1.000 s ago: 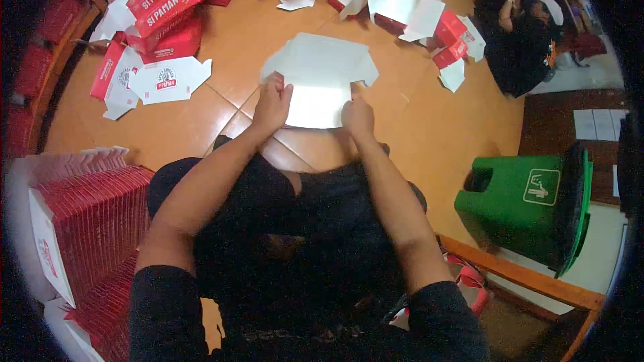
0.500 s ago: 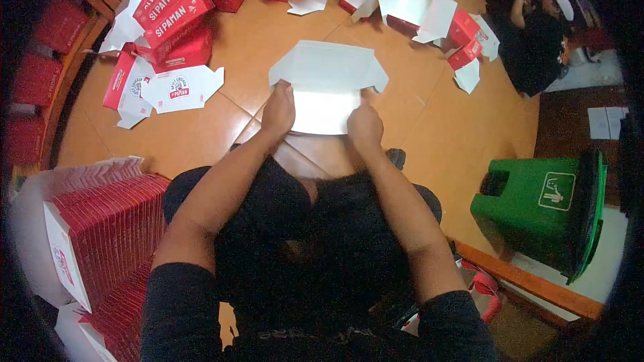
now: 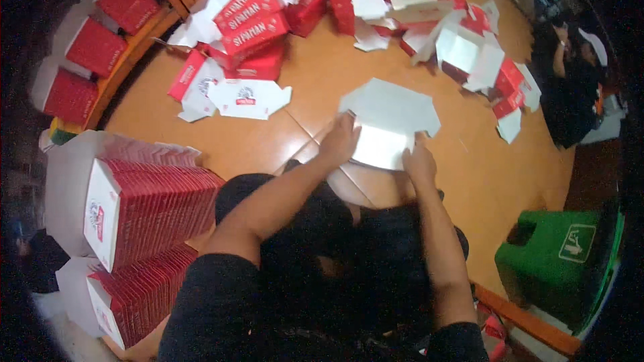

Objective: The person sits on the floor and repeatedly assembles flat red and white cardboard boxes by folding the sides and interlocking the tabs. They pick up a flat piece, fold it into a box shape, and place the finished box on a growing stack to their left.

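Between my hands is a food carton [image 3: 390,108], its plain white inside facing up and its wide flap with slanted corners spread toward the far side. My left hand [image 3: 341,139] is closed on the carton's left edge, thumb on top. On the opposite edge, my right hand [image 3: 420,161] grips it the same way. The carton is held over the floor, just beyond my knees. Its outer face is turned down and hidden, and so are most of my fingertips.
Red-and-white cartons [image 3: 251,23] lie heaped on the tiled floor [image 3: 483,181] ahead. Tall stacks of nested cartons [image 3: 151,218] stand at my left, near a wooden rack [image 3: 127,53] holding more. A green bin [image 3: 543,261] stands at right; a person in black [image 3: 570,94] sits beyond.
The view has swung left and tilted, so the surroundings sit further right and more of the left stacks shows. Both hands keep hold of the carton.
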Available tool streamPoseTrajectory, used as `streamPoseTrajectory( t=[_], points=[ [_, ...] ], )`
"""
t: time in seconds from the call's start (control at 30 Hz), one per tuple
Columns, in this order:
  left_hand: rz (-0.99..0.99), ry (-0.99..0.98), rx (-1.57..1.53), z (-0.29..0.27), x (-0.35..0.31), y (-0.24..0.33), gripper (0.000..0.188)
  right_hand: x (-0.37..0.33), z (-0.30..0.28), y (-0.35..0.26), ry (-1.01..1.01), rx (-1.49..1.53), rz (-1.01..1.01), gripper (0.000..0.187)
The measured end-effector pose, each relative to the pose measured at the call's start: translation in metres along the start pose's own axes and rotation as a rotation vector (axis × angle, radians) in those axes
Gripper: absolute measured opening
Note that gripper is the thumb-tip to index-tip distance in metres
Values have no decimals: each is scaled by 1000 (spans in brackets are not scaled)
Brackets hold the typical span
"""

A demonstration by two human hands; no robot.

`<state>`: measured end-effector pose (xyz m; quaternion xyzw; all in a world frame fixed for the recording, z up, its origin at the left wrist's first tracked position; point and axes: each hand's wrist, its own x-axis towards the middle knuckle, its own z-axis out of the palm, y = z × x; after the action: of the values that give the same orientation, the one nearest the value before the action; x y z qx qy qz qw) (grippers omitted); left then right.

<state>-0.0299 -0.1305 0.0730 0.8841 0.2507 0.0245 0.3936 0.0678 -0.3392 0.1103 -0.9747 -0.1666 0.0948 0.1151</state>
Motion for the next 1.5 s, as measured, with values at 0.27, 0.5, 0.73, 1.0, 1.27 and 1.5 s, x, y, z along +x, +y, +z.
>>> streamPoseTrajectory(
  t=[0.27,0.5,0.73,1.0,1.27,1.5],
  points=[
    [242,623,-244,-178,81,32,17,-21,-89,-20,39,482,-65,36],
    [78,486,483,-374,228,-106,55,-19,-76,-36,-183,325,-233,45],
    [129,950,816,-339,157,24,22,-19,-85,-14,-152,248,-146,38],
    [757,890,935,-343,40,91,16,-35,-116,-42,-149,798,-251,44],
    [1053,260,811,-187,-133,123,28,-64,-97,-59,-347,1671,-225,49],
    [1089,60,760,-180,-167,92,22,-87,-91,-66,-420,1482,-193,54]
  ],
)
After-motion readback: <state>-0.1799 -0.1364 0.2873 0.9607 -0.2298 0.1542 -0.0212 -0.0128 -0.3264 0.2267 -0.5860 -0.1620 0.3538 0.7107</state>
